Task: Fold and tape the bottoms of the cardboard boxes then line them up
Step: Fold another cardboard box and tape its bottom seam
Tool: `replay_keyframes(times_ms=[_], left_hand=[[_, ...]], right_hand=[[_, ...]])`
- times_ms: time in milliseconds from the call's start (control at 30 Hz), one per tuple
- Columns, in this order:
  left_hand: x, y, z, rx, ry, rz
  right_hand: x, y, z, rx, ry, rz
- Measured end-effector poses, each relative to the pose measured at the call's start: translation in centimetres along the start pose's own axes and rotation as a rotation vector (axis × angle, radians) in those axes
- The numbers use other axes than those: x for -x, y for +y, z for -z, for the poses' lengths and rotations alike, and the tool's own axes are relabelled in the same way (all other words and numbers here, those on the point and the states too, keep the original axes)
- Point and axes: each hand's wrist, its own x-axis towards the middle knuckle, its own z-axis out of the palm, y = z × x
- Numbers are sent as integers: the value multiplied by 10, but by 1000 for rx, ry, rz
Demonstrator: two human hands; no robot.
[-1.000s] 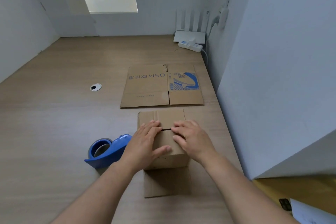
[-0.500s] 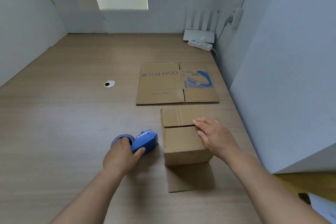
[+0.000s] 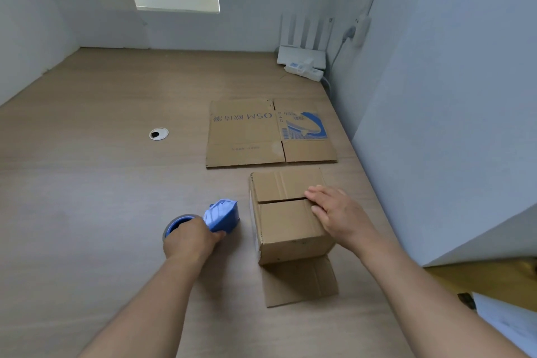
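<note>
While the left hand (image 3: 189, 237) curls round the blue tape dispenser (image 3: 222, 216), fingers closed over its roll end and thumb under the body, the dispenser's nose tilts up off the wooden desk (image 3: 87, 197). At three o'clock from it, just beside but apart, stands the small cardboard box (image 3: 286, 222), bottom up. The right hand (image 3: 337, 212) lies flat on this box with straight fingers pressing the right part of the two folded flaps, fingertips at the dark slit where the flaps meet. Its inside is hidden by the closed flaps. One loose flap (image 3: 299, 285) lies flat on the desk at six o'clock from the box. At twelve o'clock, near but not touching, a flattened box (image 3: 247, 136) with blue print lies on the desk. A round cable grommet (image 3: 159, 134) sits at ten o'clock, well apart. Far off at one o'clock, a white router (image 3: 300, 57) and a power strip (image 3: 303, 70) rest in the corner. A white partition (image 3: 450, 125) runs close along the box's three o'clock side.
</note>
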Motion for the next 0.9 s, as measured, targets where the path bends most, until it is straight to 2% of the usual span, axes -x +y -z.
replay_keyframes(times_ms=[67,133,233,300,400,500,600,767,900], left_hand=[[3,-3,10,108,40,-5],[11,-3,29,231,150,-42],[34,14,71,392,295,-205],[50,33,92,420,263,-337],[67,62,101,205,44,-475],[71,83,91,-54,-121,-531],[69,94,83,-221,-130,-546],[68,102,79,-295,-110,-546],[68,101,78,-301,-102,-536]], right_hand=[[1,1,0,1,4,11],[0,4,-1,8,9,24],[0,5,-1,-12,41,40],[2,4,1,-30,42,50],[2,7,2,-116,46,69],[3,14,6,-272,21,41],[5,22,14,-453,-61,-21],[-1,33,31,-874,-195,-57],[-9,36,38,-1045,-174,-60]])
